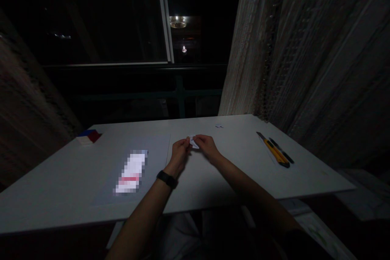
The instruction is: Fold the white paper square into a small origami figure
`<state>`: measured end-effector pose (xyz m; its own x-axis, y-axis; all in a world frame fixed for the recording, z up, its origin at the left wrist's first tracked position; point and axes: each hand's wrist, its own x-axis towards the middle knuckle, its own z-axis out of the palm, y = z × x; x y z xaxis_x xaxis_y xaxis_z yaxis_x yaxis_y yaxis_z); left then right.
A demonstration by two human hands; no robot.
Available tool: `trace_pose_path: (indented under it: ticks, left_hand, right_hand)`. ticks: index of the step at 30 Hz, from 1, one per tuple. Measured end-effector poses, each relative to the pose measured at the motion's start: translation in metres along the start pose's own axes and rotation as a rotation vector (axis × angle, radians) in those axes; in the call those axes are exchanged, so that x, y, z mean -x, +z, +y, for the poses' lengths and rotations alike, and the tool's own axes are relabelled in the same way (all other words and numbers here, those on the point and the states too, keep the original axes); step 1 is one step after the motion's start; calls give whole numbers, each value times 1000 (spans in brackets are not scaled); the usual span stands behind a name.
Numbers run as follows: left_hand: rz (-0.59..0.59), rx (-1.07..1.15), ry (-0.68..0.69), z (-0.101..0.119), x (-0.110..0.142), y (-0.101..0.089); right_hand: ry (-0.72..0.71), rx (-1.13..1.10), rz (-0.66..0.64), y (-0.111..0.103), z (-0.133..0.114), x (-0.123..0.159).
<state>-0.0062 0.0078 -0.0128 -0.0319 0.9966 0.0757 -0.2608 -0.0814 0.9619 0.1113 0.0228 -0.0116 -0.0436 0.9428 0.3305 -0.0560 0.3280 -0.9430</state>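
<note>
Both hands meet above the middle of the white table, pinching one small piece of white paper [193, 143] between them. My left hand [180, 152], with a dark band on its wrist, grips the paper's left side between thumb and fingers. On the right side, my right hand [207, 146] has its fingers closed on the same paper. Dark marks show near the paper's top edge; the dim light hides what they are. Several tiny paper scraps [219, 126] lie on the table beyond my right hand.
A yellow utility knife [276, 152] and a black pen [282, 150] lie at the right of the table [231, 187]. At left, a lit phone [131, 172] rests on a pale sheet [161, 146]. A red, white and blue box-like block [89, 136] sits farther left. Curtains [243, 48] flank the window.
</note>
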Motion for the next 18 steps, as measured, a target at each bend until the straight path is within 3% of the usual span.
trace_pose_path:
  ticks: [5, 12, 18]
  left_hand:
    - [8, -41, 43, -1, 0, -1]
    - [51, -33, 9, 0, 0, 0]
    - [50, 35, -31, 1, -1, 0]
  right_hand:
    - [-24, -51, 9, -2, 0, 2]
    - [-172, 352, 76, -3, -3, 8]
    - [-260, 484, 41, -3, -9, 13]
